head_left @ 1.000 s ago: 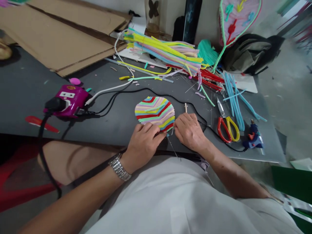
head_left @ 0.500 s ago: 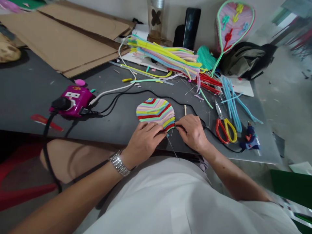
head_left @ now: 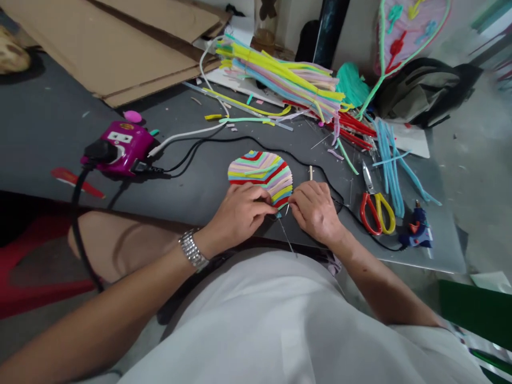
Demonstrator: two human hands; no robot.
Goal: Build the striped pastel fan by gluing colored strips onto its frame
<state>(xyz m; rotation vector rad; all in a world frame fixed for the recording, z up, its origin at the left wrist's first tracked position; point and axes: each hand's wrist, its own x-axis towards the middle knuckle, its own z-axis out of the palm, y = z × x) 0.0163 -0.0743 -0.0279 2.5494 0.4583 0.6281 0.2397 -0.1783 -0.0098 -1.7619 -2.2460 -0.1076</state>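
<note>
A flat rounded disc (head_left: 262,166), striped with pipe cleaners in red, yellow, green, blue and lilac, lies near the table's front edge. My left hand (head_left: 242,209) covers its lower left part, with thumb and forefinger pinched together at the bottom rim. My right hand (head_left: 314,210) is closed beside the lower right rim, fingertips pressed together; what they pinch is too small to name. A thin curved strand shows between the two hands. From a blue tip below the disc, a thin wire (head_left: 287,234) hangs toward my lap. A short pale stick (head_left: 311,173) lies just beyond my right hand.
Scissors (head_left: 376,205) and a blue glue gun (head_left: 418,229) lie right. Behind are bundled pipe cleaners (head_left: 280,74), light-blue pipe cleaners (head_left: 388,165) and a dark pouch (head_left: 428,93). A purple power socket (head_left: 124,144) with cables and cardboard (head_left: 132,48) are left.
The view has tilted and shifted slightly. My left hand has drawn down a little on the disc, baring more stripes, and its fingertips now pinch at the rim. My right hand stays beside it.
</note>
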